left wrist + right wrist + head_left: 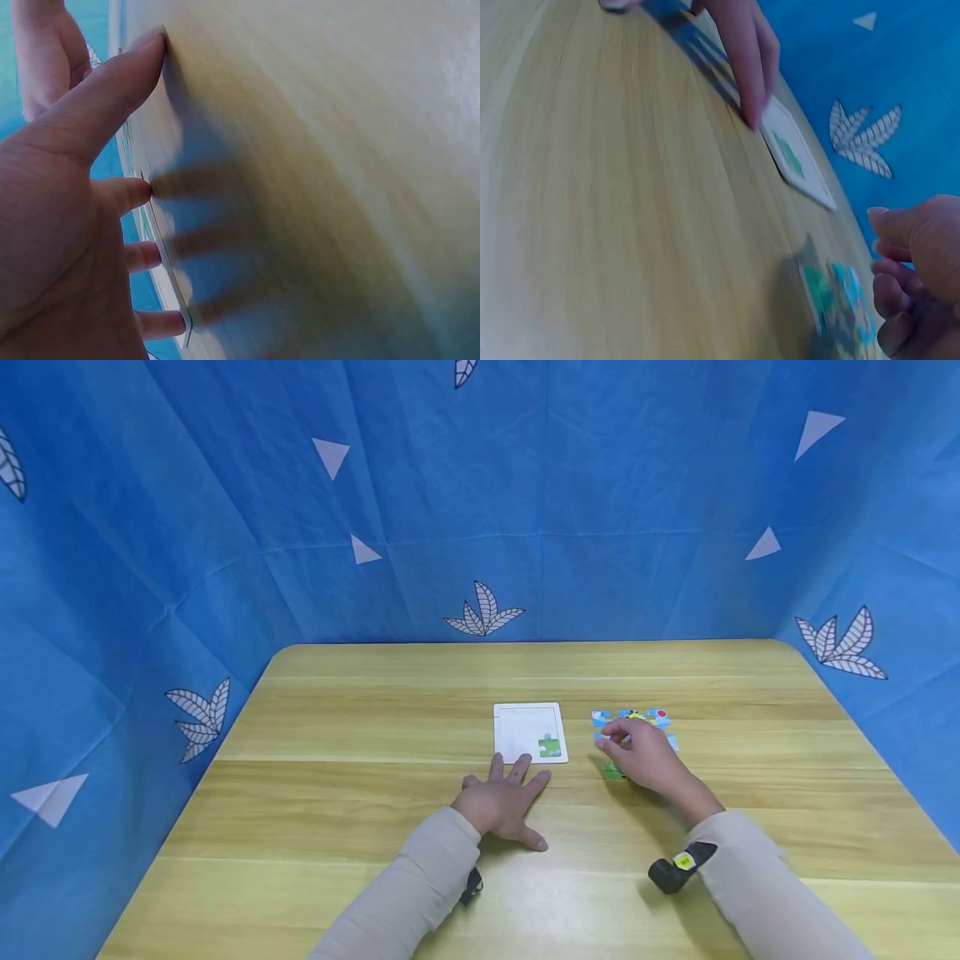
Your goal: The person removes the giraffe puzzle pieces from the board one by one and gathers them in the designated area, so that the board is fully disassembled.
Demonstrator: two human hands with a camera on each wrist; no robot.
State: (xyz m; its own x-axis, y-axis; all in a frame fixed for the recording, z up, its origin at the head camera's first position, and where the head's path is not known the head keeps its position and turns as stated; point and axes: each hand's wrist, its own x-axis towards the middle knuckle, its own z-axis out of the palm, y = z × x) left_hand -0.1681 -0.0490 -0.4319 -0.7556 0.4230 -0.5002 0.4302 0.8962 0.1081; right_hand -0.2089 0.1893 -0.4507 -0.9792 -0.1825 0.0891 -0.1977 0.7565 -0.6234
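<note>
A white puzzle board [517, 731] lies flat, with one green puzzle piece [550, 747] in its near right corner. My left hand [501, 806] is spread, palm down, its fingertips touching the board's near edge. Over a cluster of loose puzzle pieces [660, 718] to the right of the board hovers my right hand [651, 762]. In the right wrist view its thumb and fingers [892, 289] are loosely bent, with a gap and no piece visible between them. A green loose piece [614, 772] lies below that hand. The hand hides part of the cluster.
The wooden table [337, 793] has rounded far corners. Blue cloth [450, 485] with white leaf and triangle prints hangs behind it and at both sides. A black strap device [678, 868] sits on the right wrist.
</note>
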